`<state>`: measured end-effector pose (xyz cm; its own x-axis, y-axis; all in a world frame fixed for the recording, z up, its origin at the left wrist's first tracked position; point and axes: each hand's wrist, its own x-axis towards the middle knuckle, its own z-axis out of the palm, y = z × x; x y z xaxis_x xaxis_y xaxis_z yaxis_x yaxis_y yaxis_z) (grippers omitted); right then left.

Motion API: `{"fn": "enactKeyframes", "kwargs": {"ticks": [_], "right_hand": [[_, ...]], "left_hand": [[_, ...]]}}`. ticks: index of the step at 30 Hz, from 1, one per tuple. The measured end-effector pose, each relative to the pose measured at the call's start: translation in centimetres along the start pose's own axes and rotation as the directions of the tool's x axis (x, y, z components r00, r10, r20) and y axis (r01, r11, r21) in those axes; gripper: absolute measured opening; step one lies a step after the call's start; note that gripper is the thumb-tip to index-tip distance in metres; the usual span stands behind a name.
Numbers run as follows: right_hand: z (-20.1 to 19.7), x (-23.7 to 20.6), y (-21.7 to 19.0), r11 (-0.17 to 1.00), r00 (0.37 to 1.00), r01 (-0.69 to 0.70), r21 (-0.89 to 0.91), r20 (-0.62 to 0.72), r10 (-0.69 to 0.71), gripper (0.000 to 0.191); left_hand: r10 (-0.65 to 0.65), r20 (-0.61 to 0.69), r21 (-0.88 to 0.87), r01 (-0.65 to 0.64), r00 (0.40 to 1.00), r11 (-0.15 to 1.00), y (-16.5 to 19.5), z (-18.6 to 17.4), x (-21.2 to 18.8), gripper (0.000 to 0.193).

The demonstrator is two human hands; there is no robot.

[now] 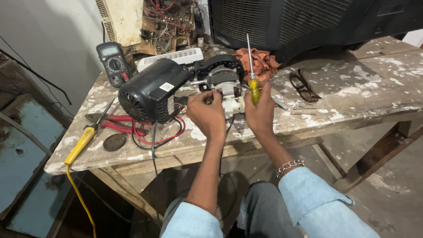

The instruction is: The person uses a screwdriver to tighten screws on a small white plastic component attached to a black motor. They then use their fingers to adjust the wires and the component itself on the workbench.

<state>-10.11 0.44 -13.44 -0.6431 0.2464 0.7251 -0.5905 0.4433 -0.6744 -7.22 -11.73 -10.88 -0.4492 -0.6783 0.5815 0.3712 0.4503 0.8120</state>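
Paint-flecked planks make up the table [352, 94] I work at, with a grey wall behind its far left corner and a dark slatted cabinet along the far edge.

Near the middle of the front edge my left hand [207, 112] has its fingertips pinched on a small fitting at the exposed electric motor [222, 81], whose white terminal block faces me. My right hand [261, 110] steadies that block from the other side while its grip is closed around the yellow-handled screwdriver [252, 72], shaft pointing up and away, not engaged with any screw. I judge I am partway through dismantling, freeing a wire or fastener by hand; the next move would call for turning the blade down and seating its tip squarely before applying force.

Just left of the motor lies its black motor housing [150, 90], red and black wires trailing from it toward the front edge.

Counted: one motor, one housing, one screwdriver in hand, one multimeter [113, 61] by the far left corner, one pair of red-handled pliers [115, 123], one yellow soldering iron [81, 145] at the left front corner, one dark round cap [114, 142], one pair of spectacles [304, 86], one orange rag [260, 61], one white power strip [172, 57].
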Motion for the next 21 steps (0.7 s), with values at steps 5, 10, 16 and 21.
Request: {"fn": "enactKeyframes", "kwargs": {"ticks": [5, 10, 16, 21], "right_hand": [[0.0, 0.0, -0.1, 0.999, 0.999, -0.033, -0.009, 0.013, 0.034, 0.026], [0.0, 0.1, -0.1, 0.999, 1.0, -0.022, -0.036, 0.006, 0.022, 0.027], [-0.2, 0.1, -0.1, 0.999, 0.999, -0.032, -0.023, 0.024, 0.033, 0.026], [0.0, 0.0, 0.0, 1.0, 1.0, -0.001, -0.01, 0.006, 0.001, 0.026]], "left_hand": [[0.039, -0.052, 0.025, -0.038, 0.998, 0.999, -0.1, 0.6, -0.6, 0.015], [0.026, -0.092, 0.028, -0.024, 0.995, 0.999, 0.1, 1.0, -1.1, 0.016], [0.037, -0.081, 0.03, -0.035, 0.996, 0.999, -0.1, 0.1, -0.9, 0.024], [0.067, -0.052, 0.039, -0.065, 0.996, 0.997, -0.1, 0.3, -0.3, 0.018]]}}
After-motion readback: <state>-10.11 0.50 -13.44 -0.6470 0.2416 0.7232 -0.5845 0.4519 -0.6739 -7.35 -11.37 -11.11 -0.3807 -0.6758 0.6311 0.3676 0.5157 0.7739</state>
